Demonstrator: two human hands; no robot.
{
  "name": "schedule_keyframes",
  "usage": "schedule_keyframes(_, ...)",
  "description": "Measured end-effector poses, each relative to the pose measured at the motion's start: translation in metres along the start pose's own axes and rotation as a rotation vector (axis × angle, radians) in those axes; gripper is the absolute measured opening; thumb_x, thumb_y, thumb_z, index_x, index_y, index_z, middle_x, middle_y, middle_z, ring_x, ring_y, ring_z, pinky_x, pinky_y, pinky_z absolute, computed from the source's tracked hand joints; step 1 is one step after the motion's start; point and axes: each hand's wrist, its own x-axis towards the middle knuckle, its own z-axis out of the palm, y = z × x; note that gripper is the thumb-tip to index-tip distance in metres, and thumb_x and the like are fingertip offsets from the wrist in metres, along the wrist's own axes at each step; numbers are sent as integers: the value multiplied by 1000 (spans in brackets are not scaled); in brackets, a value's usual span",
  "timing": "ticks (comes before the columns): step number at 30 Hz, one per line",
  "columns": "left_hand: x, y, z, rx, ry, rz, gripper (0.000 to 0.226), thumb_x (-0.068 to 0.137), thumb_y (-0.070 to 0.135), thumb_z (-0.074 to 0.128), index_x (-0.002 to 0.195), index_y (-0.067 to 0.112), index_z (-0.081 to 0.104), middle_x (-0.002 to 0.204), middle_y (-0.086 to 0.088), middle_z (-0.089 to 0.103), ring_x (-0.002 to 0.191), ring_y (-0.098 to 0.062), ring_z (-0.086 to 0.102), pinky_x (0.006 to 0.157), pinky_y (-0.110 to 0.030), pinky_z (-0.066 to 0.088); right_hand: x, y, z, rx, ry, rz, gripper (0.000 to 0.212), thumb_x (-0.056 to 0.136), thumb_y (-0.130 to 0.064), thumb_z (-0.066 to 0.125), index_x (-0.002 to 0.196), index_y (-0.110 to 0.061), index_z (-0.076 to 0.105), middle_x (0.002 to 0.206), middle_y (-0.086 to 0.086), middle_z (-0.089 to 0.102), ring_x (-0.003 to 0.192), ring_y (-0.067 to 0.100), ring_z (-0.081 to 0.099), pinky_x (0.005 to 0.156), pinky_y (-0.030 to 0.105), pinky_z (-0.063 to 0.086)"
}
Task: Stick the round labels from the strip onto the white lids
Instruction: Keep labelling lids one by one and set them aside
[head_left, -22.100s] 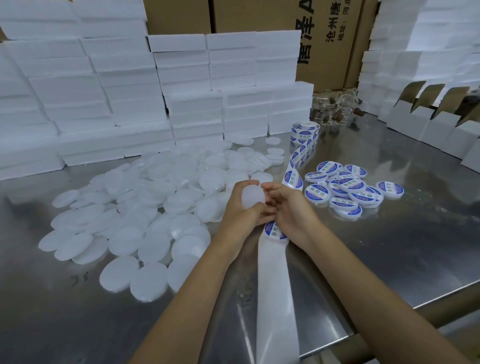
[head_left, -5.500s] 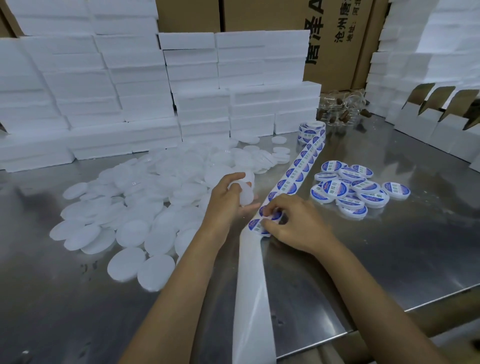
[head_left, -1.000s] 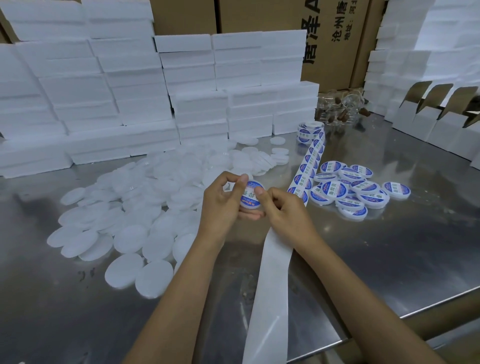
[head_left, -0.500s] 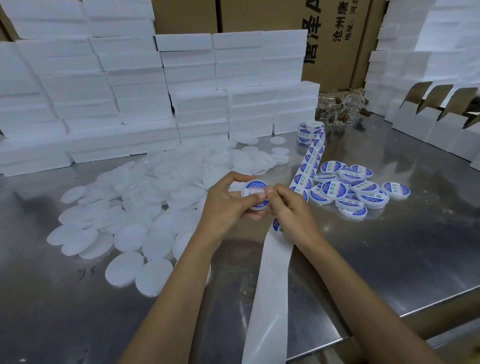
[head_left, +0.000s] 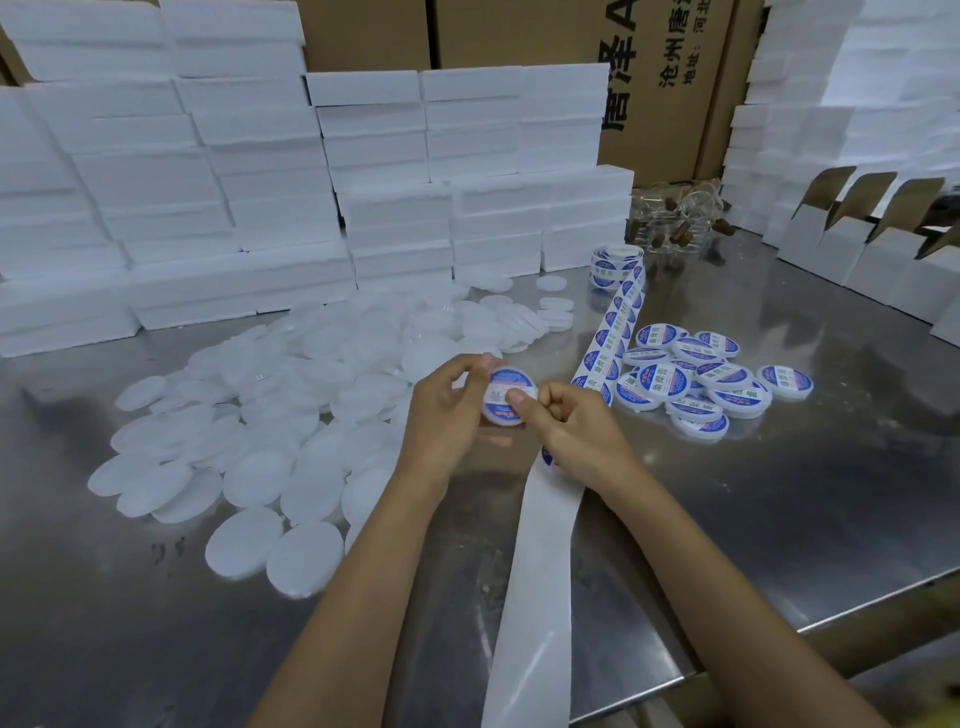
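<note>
My left hand (head_left: 447, 415) grips a white lid (head_left: 506, 395) by its rim above the steel table; a blue and white round label covers the lid's top. My right hand (head_left: 576, 431) has its thumb pressed on that label, the other fingers curled. The label strip (head_left: 615, 322) runs from a roll (head_left: 615, 265) at the back, under my right hand, and its bare white backing (head_left: 535, 587) trails off the table's front edge. A heap of plain white lids (head_left: 291, 415) lies to the left. Several labelled lids (head_left: 696, 382) are piled to the right.
Stacks of white foam boxes (head_left: 311, 208) line the back and left of the steel table (head_left: 779, 519). Brown cardboard cartons (head_left: 649, 78) stand behind them. Open white cartons (head_left: 857, 249) stand at the right. A clear bag with brown pieces (head_left: 675, 223) lies at the back.
The label has gone from partly laid to lying flat over the lid. My right thumb moved onto the label's middle, and the lid turned slightly in my left hand.
</note>
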Motion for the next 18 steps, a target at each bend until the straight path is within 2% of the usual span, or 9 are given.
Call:
schedule_keyframes(2, 2, -1, 1, 5, -39, -61, 33, 103, 41, 53, 135, 33, 59, 111, 3, 71, 80, -17, 77, 57, -32, 61, 5, 3, -6, -12, 144, 68, 47, 95, -35, 64, 83, 8, 53, 62, 11, 48, 50, 13, 41, 49, 23, 36)
schedule_keyframes(4, 5, -2, 0, 23, -28, -112, 39, 106, 37, 49, 145, 36, 45, 105, 6, 70, 74, -17, 76, 55, -31, 60, 11, 7, -16, -10, 323, 160, 43, 97, -39, 61, 82, 1, 55, 61, 5, 50, 51, 8, 44, 50, 21, 37)
schedule_keyframes(7, 7, -5, -3, 11, -11, -154, 34, 106, 27, 50, 140, 29, 48, 104, -1, 73, 68, -22, 75, 52, -31, 59, 18, 11, -37, 254, 465, 354, 36, 98, -44, 56, 83, -12, 52, 62, 0, 45, 50, 13, 38, 46, 25, 33)
schedule_keyframes(10, 7, -6, -1, 9, -1, -159, 28, 106, 24, 50, 134, 28, 52, 101, -4, 75, 69, -26, 75, 53, -32, 60, 23, 11, -50, 480, 529, 459, 31, 101, -39, 54, 85, -13, 51, 60, -1, 44, 43, 10, 36, 37, 22, 31)
schedule_keyframes(14, 8, -6, -1, 16, 9, -165, 25, 105, 20, 50, 129, 27, 53, 95, -4, 76, 65, -27, 75, 51, -29, 58, 28, 8, -57, 637, 641, 550, 29, 102, -35, 53, 84, -13, 56, 62, -1, 50, 37, 6, 37, 35, 18, 31)
schedule_keyframes(18, 8, -8, -2, 12, 23, -168, 27, 104, 14, 47, 129, 24, 53, 93, -8, 76, 63, -28, 74, 53, -32, 60, 30, 7, -58, 641, 644, 590, 28, 101, -36, 55, 92, -11, 62, 62, -2, 52, 39, 6, 37, 35, 18, 31)
